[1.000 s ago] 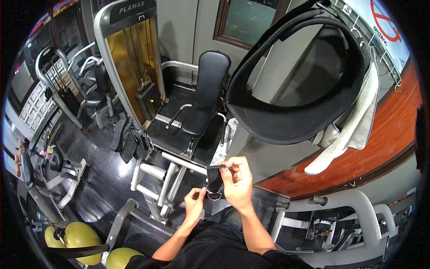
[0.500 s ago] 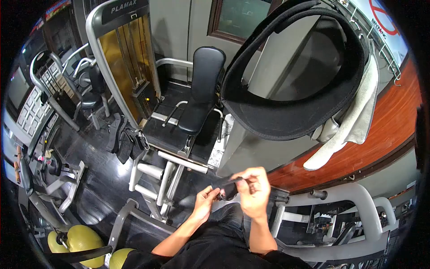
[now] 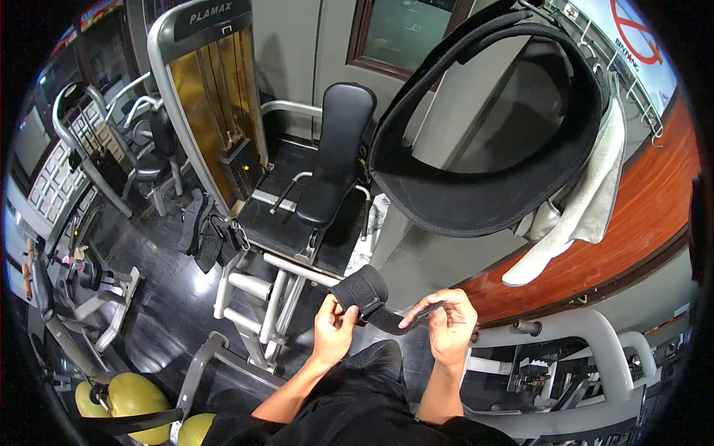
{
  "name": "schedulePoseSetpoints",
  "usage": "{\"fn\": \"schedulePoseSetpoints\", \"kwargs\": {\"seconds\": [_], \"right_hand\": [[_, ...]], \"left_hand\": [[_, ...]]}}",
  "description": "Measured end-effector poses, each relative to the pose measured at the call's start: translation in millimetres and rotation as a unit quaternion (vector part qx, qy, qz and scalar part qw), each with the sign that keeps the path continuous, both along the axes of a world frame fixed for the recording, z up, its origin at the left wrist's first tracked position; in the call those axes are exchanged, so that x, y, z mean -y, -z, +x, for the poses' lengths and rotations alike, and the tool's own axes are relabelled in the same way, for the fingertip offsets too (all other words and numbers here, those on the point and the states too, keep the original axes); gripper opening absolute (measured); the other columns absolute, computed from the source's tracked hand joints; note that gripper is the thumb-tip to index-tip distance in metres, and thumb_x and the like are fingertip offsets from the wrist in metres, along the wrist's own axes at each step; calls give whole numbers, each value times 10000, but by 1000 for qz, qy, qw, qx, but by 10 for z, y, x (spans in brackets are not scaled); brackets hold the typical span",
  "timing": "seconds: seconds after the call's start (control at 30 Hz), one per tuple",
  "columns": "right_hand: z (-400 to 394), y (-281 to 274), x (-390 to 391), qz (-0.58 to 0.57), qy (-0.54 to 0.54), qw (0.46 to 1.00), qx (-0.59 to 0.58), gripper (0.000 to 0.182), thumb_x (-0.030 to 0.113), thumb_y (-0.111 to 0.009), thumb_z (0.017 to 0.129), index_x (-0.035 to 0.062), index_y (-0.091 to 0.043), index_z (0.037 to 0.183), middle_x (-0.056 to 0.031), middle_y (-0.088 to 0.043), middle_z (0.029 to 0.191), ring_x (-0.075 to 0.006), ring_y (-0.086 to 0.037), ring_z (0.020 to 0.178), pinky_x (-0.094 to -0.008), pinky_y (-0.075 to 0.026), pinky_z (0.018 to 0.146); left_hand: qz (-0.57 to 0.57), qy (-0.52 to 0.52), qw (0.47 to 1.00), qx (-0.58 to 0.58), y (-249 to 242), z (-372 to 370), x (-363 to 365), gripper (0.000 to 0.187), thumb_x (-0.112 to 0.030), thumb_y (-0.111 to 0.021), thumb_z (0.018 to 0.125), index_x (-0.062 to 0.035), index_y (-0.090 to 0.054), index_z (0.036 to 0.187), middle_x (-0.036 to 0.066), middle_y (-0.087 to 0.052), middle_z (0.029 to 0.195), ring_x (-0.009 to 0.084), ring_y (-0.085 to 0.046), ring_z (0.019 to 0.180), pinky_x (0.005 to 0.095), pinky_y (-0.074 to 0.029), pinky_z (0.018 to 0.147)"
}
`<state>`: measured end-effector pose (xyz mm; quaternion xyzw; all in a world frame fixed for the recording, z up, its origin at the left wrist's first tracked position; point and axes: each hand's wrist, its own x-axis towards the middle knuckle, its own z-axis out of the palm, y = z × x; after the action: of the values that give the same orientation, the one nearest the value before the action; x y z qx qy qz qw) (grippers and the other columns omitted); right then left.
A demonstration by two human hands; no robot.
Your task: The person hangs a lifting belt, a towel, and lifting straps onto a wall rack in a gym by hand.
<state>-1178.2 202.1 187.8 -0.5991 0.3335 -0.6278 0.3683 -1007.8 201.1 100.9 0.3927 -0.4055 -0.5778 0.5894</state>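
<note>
A black wrist strap (image 3: pixel 361 290), curled into a loop with a loose tail, is stretched between my two hands in front of my body. My left hand (image 3: pixel 334 332) pinches the rolled loop from below, thumb on its near side. The strap's free end is gripped by my right hand (image 3: pixel 451 327), between thumb and fingers, with the tail sagging slightly between. Above hangs a wide black belt (image 3: pixel 476 201) in a large open ring, apart from both hands.
Beside the belt, a pale cloth (image 3: pixel 573 238) hangs from a hook rack (image 3: pixel 632 82). Ahead stands a weight machine (image 3: pixel 160 97) with a black padded seat (image 3: pixel 338 149). Grey-framed equipment (image 3: pixel 602 349) is at right. Yellow-green balls (image 3: pixel 137 405) lie lower left.
My hands have moved apart, the right one to the right. The strap, bunched between them before, is now opened out, with its loop raised in my left hand and its tail drawn rightward.
</note>
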Motion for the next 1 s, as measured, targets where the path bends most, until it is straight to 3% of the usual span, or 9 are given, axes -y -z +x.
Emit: {"fn": "schedulePoseSetpoints", "kwargs": {"seconds": [0.1, 0.17, 0.4, 0.53, 0.6, 0.77, 1.0], "right_hand": [[25, -35, 10, -4, -6, 1000, 4, 238, 211, -561, 932, -10, -484, 976, -176, -608, 728, -260, -641, 614, -354, -549, 551], [41, -77, 5, -5, -10, 1000, 18, 242, 218, -563, 931, -8, -480, 963, -179, -610, 727, -259, -642, 615, -354, -549, 553], [-1, -18, 46, 1, -9, 1000, 22, 242, 215, -569, 927, -8, -478, 959, -172, -614, 743, -257, -646, 628, -366, -559, 576], [-5, 38, 69, 2, 14, 1000, 1, 227, 193, -578, 921, -8, -483, 964, -165, -616, 772, -258, -651, 652, -377, -562, 606], [-6, 54, 74, 6, 15, 1000, 3, 223, 189, -578, 920, -8, -485, 968, -163, -615, 775, -258, -651, 657, -380, -562, 613], [-17, 74, 76, 8, 21, 1000, 8, 213, 180, -572, 924, -9, -486, 974, -158, -611, 778, -258, -651, 661, -383, -562, 623], [-8, 93, 79, 18, 24, 999, 24, 199, 157, -566, 927, -15, -485, 983, -152, -604, 792, -246, -645, 652, -374, -565, 617]], "left_hand": [[-35, -19, 999, -23, 36, -40, 0, 211, -8, -525, 921, 40, -486, 1123, 82, -618, 1059, 92, -570, 947, 228, -453, 828], [-82, -32, 995, 35, 44, -38, -5, 212, -8, -523, 922, 41, -483, 1124, 82, -622, 1047, 84, -566, 938, 220, -449, 823], [-81, -45, 992, 87, 16, -95, -32, 212, 13, -550, 889, 55, -497, 1089, 83, -651, 954, 93, -589, 865, 229, -472, 776], [-116, -50, 983, 129, 40, -125, -67, 221, 10, -582, 864, 57, -513, 1069, 136, -671, 921, 133, -633, 850, 260, -498, 753], [-126, -32, 969, 210, -4, -93, -111, 231, -3, -597, 856, 55, -517, 1065, 157, -675, 874, 162, -660, 813, 269, -508, 713], [-151, -30, 960, 235, 98, -76, -132, 210, -18, -614, 839, 50, -537, 1022, 181, -662, 816, 219, -677, 736, 276, -503, 653], [-219, -9, 944, 245, 27, -29, -149, 115, 8, -596, 810, 44, -551, 910, 169, -643, 801, 293, -651, 723, 354, -504, 649]]}}
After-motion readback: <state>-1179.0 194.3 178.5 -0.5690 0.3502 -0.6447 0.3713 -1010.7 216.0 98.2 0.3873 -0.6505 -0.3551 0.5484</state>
